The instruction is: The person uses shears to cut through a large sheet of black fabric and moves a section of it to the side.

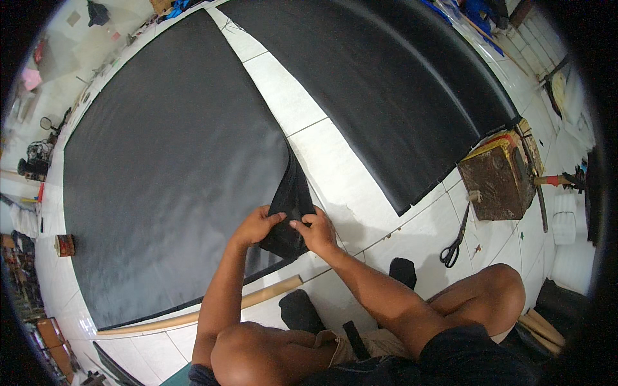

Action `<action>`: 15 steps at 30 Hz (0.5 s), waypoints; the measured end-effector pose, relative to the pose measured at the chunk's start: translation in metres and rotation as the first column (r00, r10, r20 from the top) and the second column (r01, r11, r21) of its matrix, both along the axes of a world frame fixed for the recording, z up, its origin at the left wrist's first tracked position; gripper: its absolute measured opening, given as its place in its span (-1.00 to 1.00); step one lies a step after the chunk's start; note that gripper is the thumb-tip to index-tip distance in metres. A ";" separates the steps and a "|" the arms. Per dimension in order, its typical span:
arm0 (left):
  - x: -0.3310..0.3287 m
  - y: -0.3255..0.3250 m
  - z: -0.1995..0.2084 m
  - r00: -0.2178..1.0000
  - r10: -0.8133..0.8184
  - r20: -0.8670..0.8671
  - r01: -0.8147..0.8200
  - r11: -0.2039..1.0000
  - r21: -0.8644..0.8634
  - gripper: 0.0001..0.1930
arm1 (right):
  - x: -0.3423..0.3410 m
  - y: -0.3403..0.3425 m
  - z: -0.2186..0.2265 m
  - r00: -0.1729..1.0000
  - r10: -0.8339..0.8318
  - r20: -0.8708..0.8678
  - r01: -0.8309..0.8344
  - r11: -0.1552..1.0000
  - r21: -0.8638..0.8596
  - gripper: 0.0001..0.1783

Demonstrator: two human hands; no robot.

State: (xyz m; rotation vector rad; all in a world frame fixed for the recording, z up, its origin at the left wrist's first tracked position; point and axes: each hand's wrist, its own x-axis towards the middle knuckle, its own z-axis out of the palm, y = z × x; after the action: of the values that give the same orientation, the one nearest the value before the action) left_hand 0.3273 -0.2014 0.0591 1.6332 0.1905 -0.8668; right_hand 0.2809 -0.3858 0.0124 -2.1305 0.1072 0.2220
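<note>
A large black sheet (167, 141), like leatherette or vinyl, lies spread on the white tiled floor. Its near right corner is turned up, so the dark underside (283, 241) shows. My left hand (259, 225) grips the folded part from the left, thumb on top. On the other side, my right hand (317, 230) pinches the same flap, with thumb and fingers pressed on the material. The two thumbs nearly meet over the fold. Some of the fingers are hidden behind the material.
A second black sheet (412, 83) lies at the right, with a strip of white tile (315, 128) between. Black-handled scissors (456, 241) rest by a worn brown box (494, 183). A tan pole (264, 295) lies along the near edge; a small rusty tin (65, 245) sits at far left.
</note>
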 end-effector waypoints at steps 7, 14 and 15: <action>0.001 -0.003 -0.006 1.000 0.026 -0.008 -0.026 0.999 -0.020 -0.75 | 0.005 -0.009 -0.020 0.929 -0.362 0.070 0.326 0.894 0.306 -0.49; 0.001 -0.001 -0.003 1.000 0.000 0.025 0.001 1.000 -0.011 -0.76 | -0.001 0.011 0.008 0.998 -0.008 0.068 0.015 0.993 -0.116 -0.40; 0.002 -0.002 -0.003 1.000 -0.007 0.023 0.007 1.000 0.003 -0.76 | -0.002 0.009 0.003 0.989 -0.060 0.136 0.063 0.998 -0.023 -0.47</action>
State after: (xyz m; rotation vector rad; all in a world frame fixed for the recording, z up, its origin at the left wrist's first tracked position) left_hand 0.3297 -0.2032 0.0560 1.6463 0.1698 -0.8535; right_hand 0.2788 -0.3769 0.0153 -2.1588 0.0966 0.0397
